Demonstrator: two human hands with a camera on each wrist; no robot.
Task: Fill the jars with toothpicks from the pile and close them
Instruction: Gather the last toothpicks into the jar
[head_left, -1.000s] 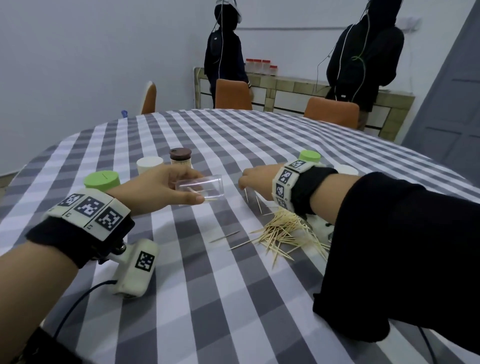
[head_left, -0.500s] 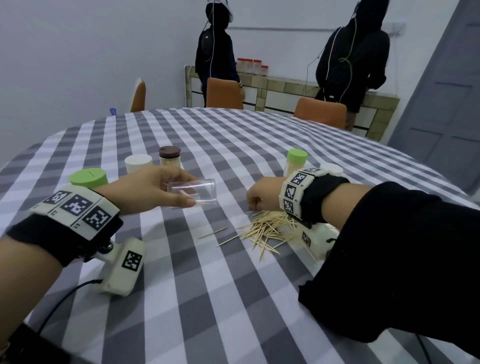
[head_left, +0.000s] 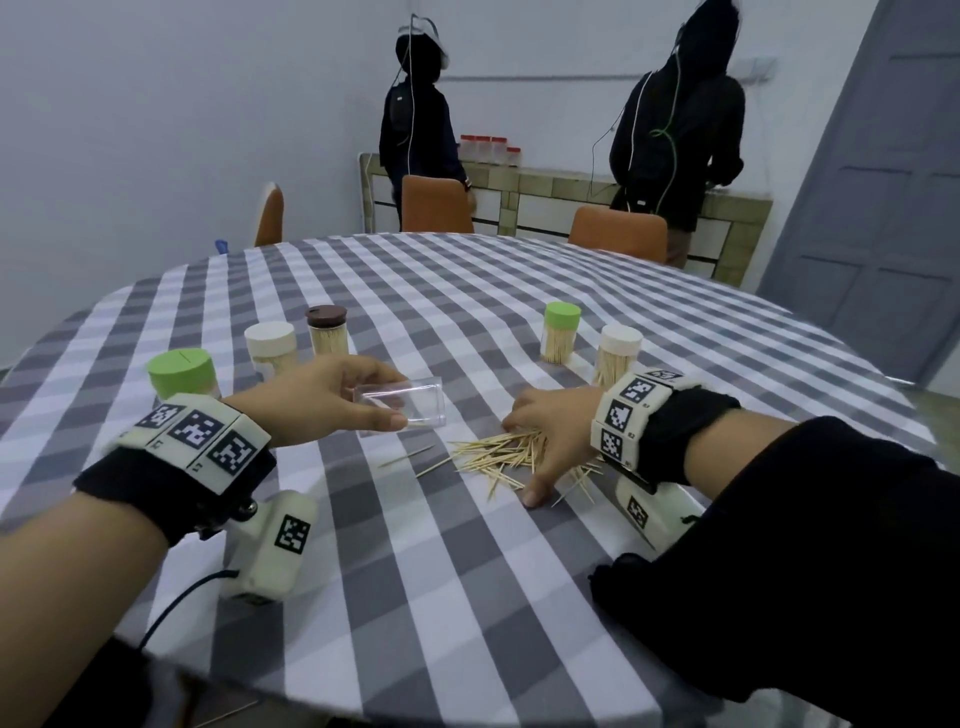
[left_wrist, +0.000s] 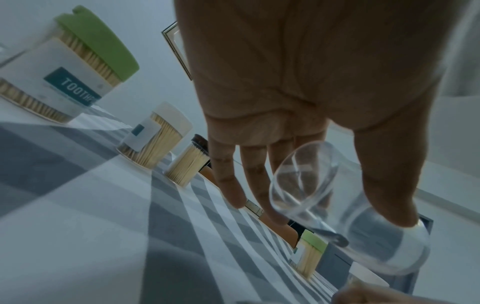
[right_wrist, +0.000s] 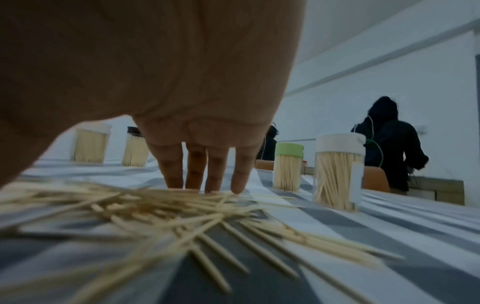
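Observation:
My left hand (head_left: 382, 399) holds a clear, lidless jar (head_left: 410, 402) on its side just above the table, thumb under it and fingers over it, mouth facing right. A toothpick or two lie inside. The left wrist view shows the jar (left_wrist: 384, 246) between thumb and fingers. My right hand (head_left: 535, 452) is spread over the toothpick pile (head_left: 488, 454), thumb stretched toward me. In the right wrist view its fingertips (right_wrist: 174, 181) touch the far side of the pile (right_wrist: 182, 216); nothing is pinched.
Filled, lidded jars stand behind my hands: green-lidded (head_left: 182, 371), white-lidded (head_left: 270, 345) and brown-lidded (head_left: 326, 330) on the left, green-lidded (head_left: 561, 332) and white-lidded (head_left: 618, 353) on the right. Stray toothpicks (head_left: 408, 456) lie left of the pile. Two people stand at a far counter behind orange chairs.
My right hand has moved from near the jar's mouth down and back onto the pile, where it now lies spread. The left hand still holds the jar in the same pose.

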